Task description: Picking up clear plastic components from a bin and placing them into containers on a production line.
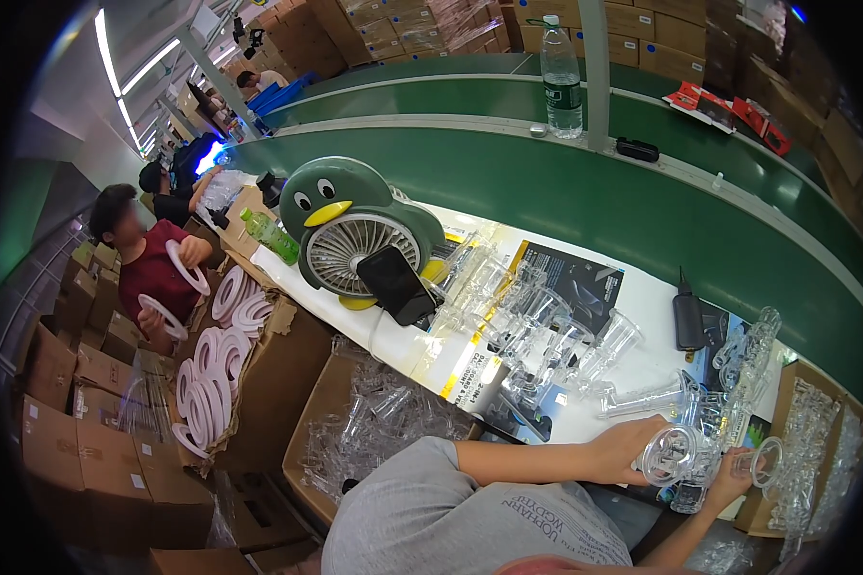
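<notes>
My left hand [627, 450] is closed around a clear plastic tube with a wide round rim [669, 454]. To its right, my right hand [727, 487] grips a second clear plastic part with a ring-shaped end [767, 462]. Both hands are at the near right edge of the white worktable [633, 359]. More clear tubular parts [642, 395] lie just beyond my left hand. A loose heap of similar clear pieces [537, 321] spreads over printed packaging in the middle of the table.
A penguin-shaped fan [355, 225] stands with a black phone [395, 286] against it. Cartons of clear parts flank me, left [307, 450] and right [786, 383]. A black bottle [687, 318] lies near the green conveyor [508, 177]. At left, a co-worker [168, 251] holds pale rings.
</notes>
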A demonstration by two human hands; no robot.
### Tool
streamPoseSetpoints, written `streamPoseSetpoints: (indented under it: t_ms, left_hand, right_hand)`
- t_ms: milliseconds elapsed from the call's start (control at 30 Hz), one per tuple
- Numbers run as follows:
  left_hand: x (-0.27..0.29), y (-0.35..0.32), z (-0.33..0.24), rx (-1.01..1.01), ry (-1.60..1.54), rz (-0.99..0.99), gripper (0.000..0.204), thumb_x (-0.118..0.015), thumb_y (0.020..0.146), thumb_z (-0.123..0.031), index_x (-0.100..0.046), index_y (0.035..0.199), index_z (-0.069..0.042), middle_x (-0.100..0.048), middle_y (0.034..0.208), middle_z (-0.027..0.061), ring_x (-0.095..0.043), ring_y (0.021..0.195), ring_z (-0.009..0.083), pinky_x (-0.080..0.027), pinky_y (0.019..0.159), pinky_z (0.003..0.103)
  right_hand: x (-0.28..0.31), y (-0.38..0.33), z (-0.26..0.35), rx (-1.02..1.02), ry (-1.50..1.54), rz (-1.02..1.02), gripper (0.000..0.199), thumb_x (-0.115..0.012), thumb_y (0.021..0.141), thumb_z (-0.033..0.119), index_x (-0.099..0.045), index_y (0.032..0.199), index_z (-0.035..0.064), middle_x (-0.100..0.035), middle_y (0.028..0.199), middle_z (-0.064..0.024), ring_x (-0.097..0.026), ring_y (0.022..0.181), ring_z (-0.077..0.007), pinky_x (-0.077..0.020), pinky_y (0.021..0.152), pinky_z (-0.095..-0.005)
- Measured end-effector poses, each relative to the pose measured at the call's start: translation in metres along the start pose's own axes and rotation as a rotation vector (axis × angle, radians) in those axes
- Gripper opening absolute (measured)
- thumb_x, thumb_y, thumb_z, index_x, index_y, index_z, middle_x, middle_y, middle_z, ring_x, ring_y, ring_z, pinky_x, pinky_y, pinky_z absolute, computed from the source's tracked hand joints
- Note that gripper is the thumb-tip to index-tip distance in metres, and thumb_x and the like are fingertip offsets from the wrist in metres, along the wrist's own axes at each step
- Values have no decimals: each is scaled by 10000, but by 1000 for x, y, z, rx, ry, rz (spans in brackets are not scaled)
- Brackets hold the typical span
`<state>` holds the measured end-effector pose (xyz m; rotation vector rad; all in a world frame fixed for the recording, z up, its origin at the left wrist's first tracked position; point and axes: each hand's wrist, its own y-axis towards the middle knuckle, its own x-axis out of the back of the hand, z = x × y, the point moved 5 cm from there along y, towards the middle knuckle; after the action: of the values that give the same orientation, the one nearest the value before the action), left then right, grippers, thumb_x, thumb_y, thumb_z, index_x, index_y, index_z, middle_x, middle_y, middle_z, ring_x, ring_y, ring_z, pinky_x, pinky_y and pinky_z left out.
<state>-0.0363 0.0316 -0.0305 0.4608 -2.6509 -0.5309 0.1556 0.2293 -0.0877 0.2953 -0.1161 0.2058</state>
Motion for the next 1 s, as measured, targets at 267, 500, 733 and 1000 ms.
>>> streamPoseSetpoints:
  t_ms: [267, 500, 733, 1000]
  left_hand:
    - [1, 1, -2, -25, 11, -20, 656, -730, 693, -296, -436, 1204, -10, -499, 1092, 160, -514, 976, 343, -431, 819, 387]
    - [1, 3, -2, 74, -11, 59, 640, -732, 685, -294, -449, 1195, -32, -497, 1063, 149, -509, 976, 334, -425, 818, 380]
    - [2, 2, -3, 36, -9, 25, 621, -721, 696, -296, -453, 1186, -24, -498, 1067, 155, -509, 969, 340, -425, 813, 382]
    - [1, 1, -2, 17, -12, 11, 619, -720, 698, -298, -451, 1182, -21, -498, 1074, 157, -508, 965, 343, -426, 812, 384]
  right_hand:
    - [-1, 1, 1, 43, 26, 21, 340, -554, 801, -74, -374, 1079, 3, -481, 921, -72, -495, 861, -141, -426, 792, -272]
    - [6, 3, -15, -13, -47, 18, 393, -567, 810, -61, -363, 1144, -19, -498, 977, -88, -510, 889, -150, -437, 795, -274]
    - [4, 1, -12, -8, 15, 19, 450, -558, 804, -86, -333, 1187, -16, -500, 991, -93, -512, 898, -140, -433, 813, -262]
    - [3, 1, -9, -37, 0, 32, 441, -561, 801, -90, -337, 1173, -10, -500, 980, -84, -506, 900, -134, -429, 815, -255]
